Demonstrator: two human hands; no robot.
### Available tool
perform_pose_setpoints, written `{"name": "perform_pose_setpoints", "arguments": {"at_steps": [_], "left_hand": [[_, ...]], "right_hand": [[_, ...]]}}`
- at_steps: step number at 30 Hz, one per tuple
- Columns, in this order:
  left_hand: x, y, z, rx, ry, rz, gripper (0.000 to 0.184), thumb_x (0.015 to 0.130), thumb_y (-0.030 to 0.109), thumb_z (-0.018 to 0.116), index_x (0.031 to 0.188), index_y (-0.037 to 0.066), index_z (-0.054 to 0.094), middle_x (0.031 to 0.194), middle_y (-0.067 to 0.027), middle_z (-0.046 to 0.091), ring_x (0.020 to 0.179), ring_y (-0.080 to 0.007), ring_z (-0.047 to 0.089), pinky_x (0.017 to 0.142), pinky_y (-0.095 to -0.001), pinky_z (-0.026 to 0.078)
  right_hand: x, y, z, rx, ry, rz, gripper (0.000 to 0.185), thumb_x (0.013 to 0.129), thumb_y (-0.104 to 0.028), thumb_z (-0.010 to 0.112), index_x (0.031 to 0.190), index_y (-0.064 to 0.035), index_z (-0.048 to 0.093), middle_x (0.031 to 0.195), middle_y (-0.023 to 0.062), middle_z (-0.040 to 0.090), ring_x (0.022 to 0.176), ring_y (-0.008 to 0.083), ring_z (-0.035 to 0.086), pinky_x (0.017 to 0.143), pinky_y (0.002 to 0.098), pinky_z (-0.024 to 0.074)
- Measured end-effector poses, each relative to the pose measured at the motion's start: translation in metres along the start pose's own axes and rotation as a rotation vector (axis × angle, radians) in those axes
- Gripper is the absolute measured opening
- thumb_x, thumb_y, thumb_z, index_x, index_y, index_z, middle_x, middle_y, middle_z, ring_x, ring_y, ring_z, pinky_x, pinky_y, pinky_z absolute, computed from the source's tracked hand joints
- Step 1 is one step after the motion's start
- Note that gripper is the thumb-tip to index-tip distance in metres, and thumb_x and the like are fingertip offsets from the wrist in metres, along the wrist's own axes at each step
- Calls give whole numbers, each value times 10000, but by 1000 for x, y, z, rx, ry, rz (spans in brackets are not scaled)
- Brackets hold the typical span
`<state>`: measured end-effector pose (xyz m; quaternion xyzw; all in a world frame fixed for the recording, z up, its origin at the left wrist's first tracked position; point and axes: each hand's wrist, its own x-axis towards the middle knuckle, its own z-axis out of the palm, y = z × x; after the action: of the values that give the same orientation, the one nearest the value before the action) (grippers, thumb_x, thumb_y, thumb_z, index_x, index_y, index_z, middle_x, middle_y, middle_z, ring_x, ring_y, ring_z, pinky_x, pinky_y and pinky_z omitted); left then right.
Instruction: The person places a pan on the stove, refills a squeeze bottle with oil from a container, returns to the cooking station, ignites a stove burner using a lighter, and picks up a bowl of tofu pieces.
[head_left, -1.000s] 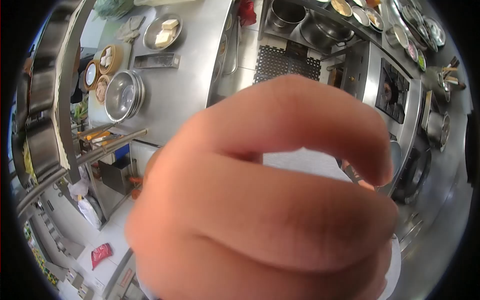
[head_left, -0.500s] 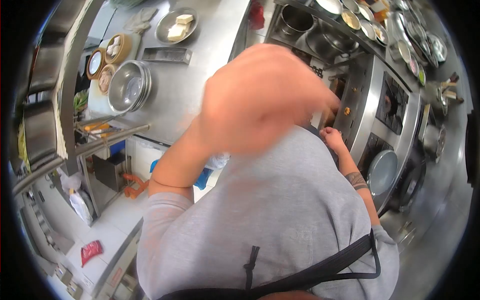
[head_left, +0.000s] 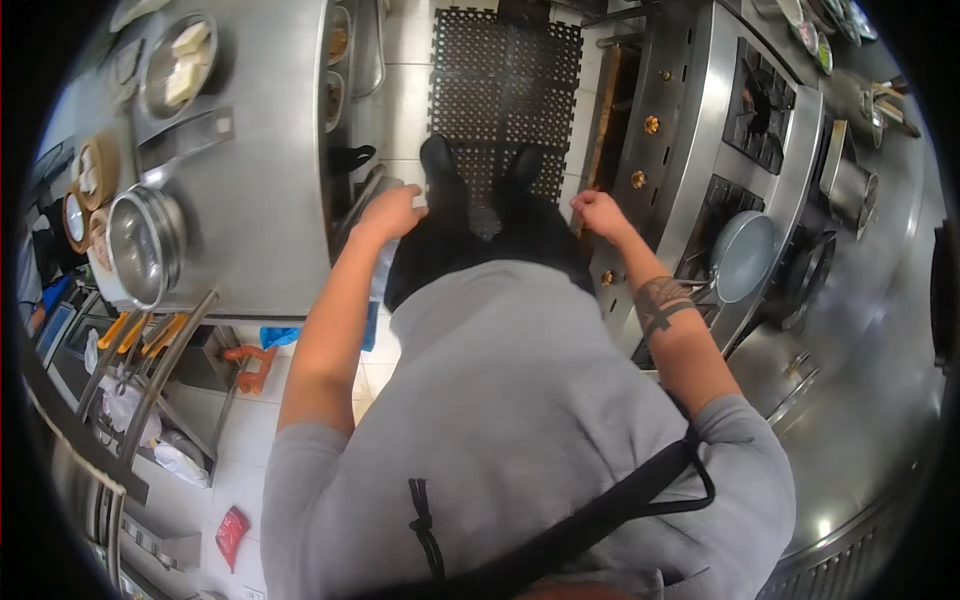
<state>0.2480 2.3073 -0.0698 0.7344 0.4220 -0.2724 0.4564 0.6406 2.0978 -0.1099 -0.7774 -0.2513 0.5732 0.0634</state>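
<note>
My left hand (head_left: 393,212) hangs beside the edge of the steel counter (head_left: 270,200), its fingers loosely curled and nothing seen in them. Close to it, a black handle-like piece (head_left: 352,158) sticks out from under the counter. My right hand (head_left: 602,215) is by the front of the steel stove (head_left: 655,90), just left of its brass knobs (head_left: 638,180). Its fingers are curled in, with nothing visible between them. On the counter sit a stack of steel bowls (head_left: 150,245) and a steel bowl (head_left: 152,85) holding white blocks.
A black perforated mat (head_left: 505,85) lies on the tiled floor under my feet. On the stove, a round pan (head_left: 745,257) stands on a burner. Bamboo steamers (head_left: 95,170) are at the far left. A red packet (head_left: 231,538) lies lower left.
My left hand, raised and blurred in front of my chest before, is now lowered by the counter. My right hand remains low by the stove. The view has tilted down, showing my feet and mat.
</note>
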Motion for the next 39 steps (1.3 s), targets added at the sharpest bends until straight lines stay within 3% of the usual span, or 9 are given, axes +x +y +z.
{"name": "perform_pose_setpoints", "arguments": {"at_steps": [9, 15, 18, 22, 24, 30, 33, 37, 39], "left_hand": [[110, -25, 74, -363, 125, -168, 629, 966, 235, 706, 1532, 80, 481, 1282, -164, 691, 1045, -316, 705, 966, -440, 537], [248, -10, 108, -409, 251, 23, 552, 967, 216, 713, 1470, 67, 545, 1187, -143, 702, 946, -269, 709, 896, -395, 563], [322, -2, 124, -367, 263, 88, 514, 975, 196, 699, 1445, 42, 560, 1190, -167, 702, 1019, -299, 714, 919, -401, 559], [382, -8, 129, -203, 139, 165, 484, 985, 219, 687, 1406, 5, 583, 1201, -209, 703, 1081, -348, 705, 949, -424, 552], [390, -13, 122, -83, 17, 194, 460, 986, 254, 681, 1361, -6, 621, 1220, -237, 699, 1098, -386, 692, 960, -461, 543], [395, -16, 114, -27, 116, 139, 443, 994, 251, 670, 1361, 9, 629, 1189, -224, 717, 1111, -372, 697, 970, -443, 543], [368, 6, 106, -40, 199, 208, 436, 1004, 257, 667, 1366, 17, 636, 1188, -210, 729, 1116, -345, 707, 986, -423, 544], [305, 58, 81, -305, 77, 197, 416, 1006, 295, 665, 1309, 11, 688, 1164, -211, 722, 1102, -378, 694, 979, -433, 544], [274, 79, 66, -203, 143, 359, 402, 1015, 302, 655, 1296, 17, 698, 1224, -208, 717, 1121, -374, 699, 990, -428, 546]], "right_hand": [[189, 89, 21, 153, 98, 239, 352, 987, -344, 698, 1056, 0, 720, 796, 81, 693, 716, 178, 677, 597, 347, 559], [364, 128, -46, 544, 553, 361, 505, 1016, -487, 631, 1164, -3, 619, 887, 63, 601, 765, 226, 648, 624, 429, 591], [456, 175, -98, 762, 674, 418, 563, 1018, -502, 616, 1288, -8, 603, 1135, 142, 632, 946, 296, 644, 756, 527, 568], [548, 209, -135, 1241, 917, 97, 710, 1015, -446, 621, 1548, -37, 393, 1570, 160, 441, 1289, 336, 547, 931, 523, 533], [585, 235, -161, 1226, 1020, 284, 573, 996, -410, 636, 1420, -47, 510, 1371, 152, 560, 1166, 304, 573, 870, 495, 535], [553, 218, -133, 1093, 978, -170, 259, 949, -292, 678, 1101, -83, 681, 981, 93, 679, 833, 217, 633, 742, 413, 534], [518, 140, -70, 994, 1400, 274, 234, 900, -188, 707, 891, 44, 739, 899, 188, 774, 726, 320, 728, 659, 434, 567], [370, 65, 34, 660, 1015, 265, 194, 847, -145, 696, 784, 38, 687, 740, 130, 710, 653, 258, 669, 598, 440, 498], [323, 47, 87, 895, 977, 206, 152, 794, -105, 749, 775, 27, 674, 659, 119, 675, 631, 251, 668, 600, 432, 507]]}}
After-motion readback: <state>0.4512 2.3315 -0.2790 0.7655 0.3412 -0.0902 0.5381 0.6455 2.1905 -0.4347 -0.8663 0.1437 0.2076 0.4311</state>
